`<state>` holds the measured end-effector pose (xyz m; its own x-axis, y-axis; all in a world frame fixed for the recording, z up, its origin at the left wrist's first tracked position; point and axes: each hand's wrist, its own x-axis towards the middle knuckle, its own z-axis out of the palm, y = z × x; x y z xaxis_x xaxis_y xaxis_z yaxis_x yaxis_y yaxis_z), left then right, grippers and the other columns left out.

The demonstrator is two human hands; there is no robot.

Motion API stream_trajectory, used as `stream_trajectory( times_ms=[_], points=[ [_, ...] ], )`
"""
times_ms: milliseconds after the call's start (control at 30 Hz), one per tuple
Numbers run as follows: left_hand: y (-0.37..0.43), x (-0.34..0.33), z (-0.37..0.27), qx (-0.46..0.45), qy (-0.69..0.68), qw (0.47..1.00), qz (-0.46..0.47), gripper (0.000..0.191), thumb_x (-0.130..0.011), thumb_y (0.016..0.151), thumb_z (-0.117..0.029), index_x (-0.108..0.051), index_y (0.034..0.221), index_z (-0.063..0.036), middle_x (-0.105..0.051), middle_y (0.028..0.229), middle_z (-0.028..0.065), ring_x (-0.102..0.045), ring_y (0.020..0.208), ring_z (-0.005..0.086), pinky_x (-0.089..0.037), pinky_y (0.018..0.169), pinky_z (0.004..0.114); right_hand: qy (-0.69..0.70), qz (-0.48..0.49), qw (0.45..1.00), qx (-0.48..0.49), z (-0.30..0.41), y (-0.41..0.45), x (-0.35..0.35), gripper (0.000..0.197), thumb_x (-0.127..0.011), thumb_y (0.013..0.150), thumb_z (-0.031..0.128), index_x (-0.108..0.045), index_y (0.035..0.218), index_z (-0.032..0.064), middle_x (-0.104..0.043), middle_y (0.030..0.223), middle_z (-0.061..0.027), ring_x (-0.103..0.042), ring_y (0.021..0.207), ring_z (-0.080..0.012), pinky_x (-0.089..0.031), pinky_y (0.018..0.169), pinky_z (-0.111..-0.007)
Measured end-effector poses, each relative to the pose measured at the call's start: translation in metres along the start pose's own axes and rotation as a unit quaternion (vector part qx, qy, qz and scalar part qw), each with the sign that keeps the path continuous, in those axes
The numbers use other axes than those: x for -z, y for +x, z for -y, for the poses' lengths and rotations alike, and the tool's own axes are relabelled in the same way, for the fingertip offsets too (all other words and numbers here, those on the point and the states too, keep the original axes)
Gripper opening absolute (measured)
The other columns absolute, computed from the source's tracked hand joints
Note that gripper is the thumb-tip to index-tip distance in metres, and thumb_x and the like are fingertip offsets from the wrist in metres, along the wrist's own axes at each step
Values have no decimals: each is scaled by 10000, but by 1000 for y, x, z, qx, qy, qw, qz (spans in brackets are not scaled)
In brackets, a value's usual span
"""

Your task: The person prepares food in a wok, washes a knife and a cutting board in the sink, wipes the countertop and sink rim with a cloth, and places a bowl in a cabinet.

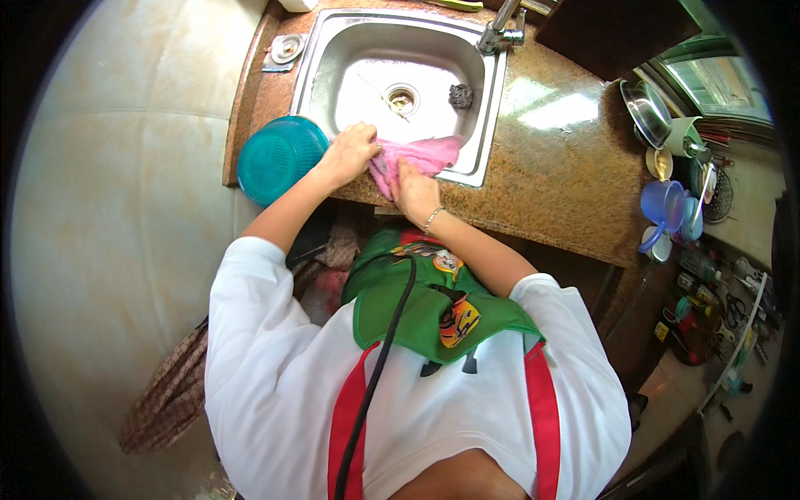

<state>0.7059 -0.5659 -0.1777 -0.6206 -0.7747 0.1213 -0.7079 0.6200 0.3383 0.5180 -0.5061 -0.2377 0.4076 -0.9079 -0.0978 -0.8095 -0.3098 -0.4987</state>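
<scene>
A pink cloth (pixel 425 155) lies bunched over the front rim of the stainless steel sink (pixel 491 134). My left hand (pixel 351 153) grips the cloth's left end, with the fingers curled over it. Lower and to the right, my right hand (pixel 414 192) presses on the cloth's near part, its fingertips partly hidden in the folds. Inside the basin are a drain (pixel 402 100) with food scraps in it and a dark scouring ball (pixel 460 96) near the right wall. A teal plastic basket (pixel 281 159) stands tilted beside my left forearm.
A chrome faucet (pixel 494 37) rises behind the sink's right corner. On the brown stone counter (pixel 550 181), a steel bowl (pixel 647 109) and a blue plastic dipper (pixel 662 205) stand at the far right. A sink strainer (pixel 287 49) lies left of the sink, near a tiled wall (pixel 150 125).
</scene>
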Motion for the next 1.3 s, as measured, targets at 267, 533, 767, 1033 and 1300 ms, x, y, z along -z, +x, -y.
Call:
stream_trajectory(
  times_ms=[267, 533, 767, 1033, 1300],
  points=[
    [11, -30, -52, 42, -148, 987, -44, 127, -596, 656, 4, -658, 765, -15, -543, 796, 128, -557, 831, 310, -454, 743, 415, -6, -18, 998, 55, -61, -21, 54, 298, -622, 835, 218, -639, 1122, 142, -644, 838, -99, -631, 652, -296, -522, 584, -404],
    [77, -85, -117, 57, -227, 972, -38, 138, -575, 713, -7, -655, 825, -18, -573, 832, 148, -571, 867, 329, -454, 767, 445, -102, 77, 959, 255, -160, 18, 128, 197, -682, 799, 245, -702, 978, 166, -611, 737, -24, -586, 763, -186, -443, 776, -317],
    [131, -94, -93, 222, -278, 932, -65, 157, -539, 816, -64, -655, 888, 12, -642, 851, 215, -640, 836, 329, -481, 739, 411, -180, 27, 962, 205, -201, 126, 150, 227, -653, 829, 286, -695, 1027, 184, -664, 729, -26, -600, 625, -160, -455, 791, -369],
    [153, -68, -7, 471, -563, 666, -135, 128, -570, 783, -120, -611, 740, -6, -559, 691, 29, -507, 660, 124, -400, 609, 279, 42, -32, 998, 19, -173, 172, 177, 318, -655, 811, 340, -660, 1029, 109, -675, 823, -143, -662, 811, -292, -512, 750, -382],
    [172, -9, 14, 442, -602, 645, -165, 131, -598, 899, -139, -589, 896, -8, -619, 815, 41, -573, 709, 109, -467, 652, 239, 5, -325, 943, -77, -231, 246, 206, 468, -565, 864, 452, -638, 947, -3, -657, 803, -208, -631, 817, -400, -490, 782, -464]
  ],
)
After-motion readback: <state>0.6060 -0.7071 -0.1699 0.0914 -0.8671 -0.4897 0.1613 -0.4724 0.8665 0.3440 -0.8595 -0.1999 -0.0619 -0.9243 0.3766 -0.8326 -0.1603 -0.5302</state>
